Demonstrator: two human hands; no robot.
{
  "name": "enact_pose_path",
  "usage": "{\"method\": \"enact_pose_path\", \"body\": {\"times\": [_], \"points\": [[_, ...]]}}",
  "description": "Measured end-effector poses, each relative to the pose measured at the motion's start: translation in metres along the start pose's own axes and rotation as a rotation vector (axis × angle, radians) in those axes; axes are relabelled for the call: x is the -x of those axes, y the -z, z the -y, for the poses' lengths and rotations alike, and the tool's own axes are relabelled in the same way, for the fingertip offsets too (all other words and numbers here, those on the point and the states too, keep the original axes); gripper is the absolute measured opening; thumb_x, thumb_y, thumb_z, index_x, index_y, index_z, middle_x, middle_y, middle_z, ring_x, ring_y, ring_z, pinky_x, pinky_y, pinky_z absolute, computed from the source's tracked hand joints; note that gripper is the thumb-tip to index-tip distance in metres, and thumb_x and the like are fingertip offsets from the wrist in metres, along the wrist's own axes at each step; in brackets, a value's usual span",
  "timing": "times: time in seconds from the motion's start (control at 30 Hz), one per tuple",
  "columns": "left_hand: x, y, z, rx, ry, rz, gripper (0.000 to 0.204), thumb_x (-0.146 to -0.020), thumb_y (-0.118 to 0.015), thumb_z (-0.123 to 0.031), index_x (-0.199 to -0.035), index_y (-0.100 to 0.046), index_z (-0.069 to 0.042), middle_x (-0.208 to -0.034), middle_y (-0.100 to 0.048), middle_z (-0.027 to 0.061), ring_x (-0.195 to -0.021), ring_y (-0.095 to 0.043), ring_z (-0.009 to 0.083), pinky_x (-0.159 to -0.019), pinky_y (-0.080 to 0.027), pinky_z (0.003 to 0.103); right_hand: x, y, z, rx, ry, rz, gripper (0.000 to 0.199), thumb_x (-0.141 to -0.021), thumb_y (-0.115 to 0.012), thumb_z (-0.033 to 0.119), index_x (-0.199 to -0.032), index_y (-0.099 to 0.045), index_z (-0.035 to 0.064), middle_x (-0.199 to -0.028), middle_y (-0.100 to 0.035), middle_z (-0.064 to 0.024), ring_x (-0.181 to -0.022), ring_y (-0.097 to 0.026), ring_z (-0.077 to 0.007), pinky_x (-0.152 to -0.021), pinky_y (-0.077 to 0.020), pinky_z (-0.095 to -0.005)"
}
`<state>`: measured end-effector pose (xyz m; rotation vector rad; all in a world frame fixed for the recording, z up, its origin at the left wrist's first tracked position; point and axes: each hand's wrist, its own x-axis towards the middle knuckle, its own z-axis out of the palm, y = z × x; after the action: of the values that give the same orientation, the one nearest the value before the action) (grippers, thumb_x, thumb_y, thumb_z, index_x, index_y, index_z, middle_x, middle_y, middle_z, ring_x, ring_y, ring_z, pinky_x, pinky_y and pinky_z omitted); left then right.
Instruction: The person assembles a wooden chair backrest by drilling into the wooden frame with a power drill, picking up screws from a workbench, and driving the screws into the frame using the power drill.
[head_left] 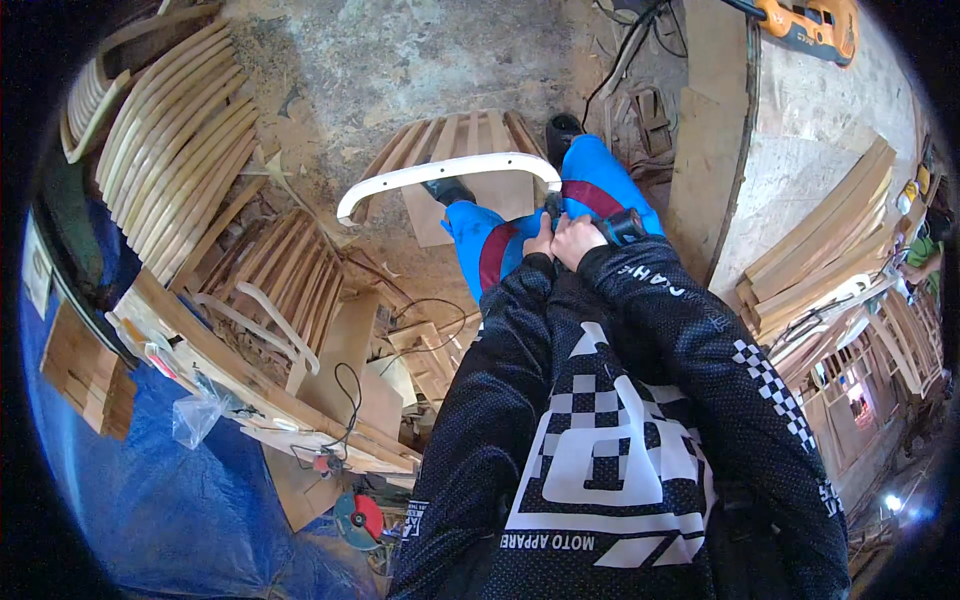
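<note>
My left hand (541, 242) and my right hand (577, 241) are together between my knees, fingers closed. A small dark object (553, 204) sticks out just beyond them; its kind is not clear, and what lies inside my fingers is hidden. It meets the right end of a white curved rail (452, 170) with several small dark holes. This rail arches across in front of my legs, its left end bent toward me. Behind it stand the slats of a wooden frame (430, 143). A dark watch-like band (627, 226) is on my right wrist.
Curved wooden pieces (180, 150) are stacked at the left, above another slatted frame (290, 260). An orange power tool (815, 28) lies at the upper right, near stacked boards (830, 230). A blue tarp (180, 500) and a red-centred disc tool (362, 518) are lower left.
</note>
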<state>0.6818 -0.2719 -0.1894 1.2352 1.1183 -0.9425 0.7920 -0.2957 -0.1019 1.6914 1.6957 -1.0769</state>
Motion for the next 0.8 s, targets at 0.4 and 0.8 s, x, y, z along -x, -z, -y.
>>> {"method": "enact_pose_path", "body": {"times": [0.4, 0.8], "points": [[0.020, -0.027, -0.024, 0.296, -0.123, -0.410, 0.076, -0.083, -0.033, -0.066, -0.083, -0.059, 0.005, -0.073, -0.061, 0.0262, -0.074, -0.060, 0.0369, -0.070, -0.043, 0.046, 0.016, -0.039, -0.010, 0.228, -0.111, -0.349, 0.045, -0.079, -0.048, 0.019, -0.115, -0.049, -0.0085, -0.077, -0.057, -0.0068, -0.068, -0.057, -0.0200, -0.059, -0.0411, -0.0351], [0.000, -0.008, 0.008, 0.491, -0.077, -0.302, 0.077, -0.082, -0.039, -0.065, -0.092, -0.063, 0.007, -0.093, -0.062, 0.0242, -0.094, -0.058, 0.0334, -0.084, -0.040, 0.040, 0.002, -0.055, 0.040, 0.231, -0.379, -0.379, 0.045, -0.081, -0.045, 0.016, -0.120, -0.047, -0.0065, -0.081, -0.055, -0.0102, -0.069, -0.056, -0.0214, -0.064, -0.0433, -0.0361]]}}
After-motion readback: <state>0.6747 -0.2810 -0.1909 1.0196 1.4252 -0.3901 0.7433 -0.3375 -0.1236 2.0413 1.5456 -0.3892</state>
